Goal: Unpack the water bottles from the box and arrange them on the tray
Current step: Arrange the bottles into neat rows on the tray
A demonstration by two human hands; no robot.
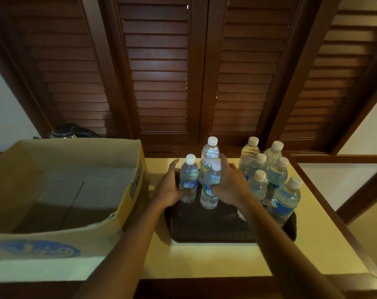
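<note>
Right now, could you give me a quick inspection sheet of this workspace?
Surface: pale yellow table with dark wooden edge.
Job's things: dark tray holding upright water bottles; open cardboard box at left, no bottles visible inside.
Clutter: dark kettle-like object behind the box.
Hands: left hand holds one bottle; right hand holds another bottle.
Cables: nothing seen.
Surroundings: wooden slatted shutters, white walls.
</note>
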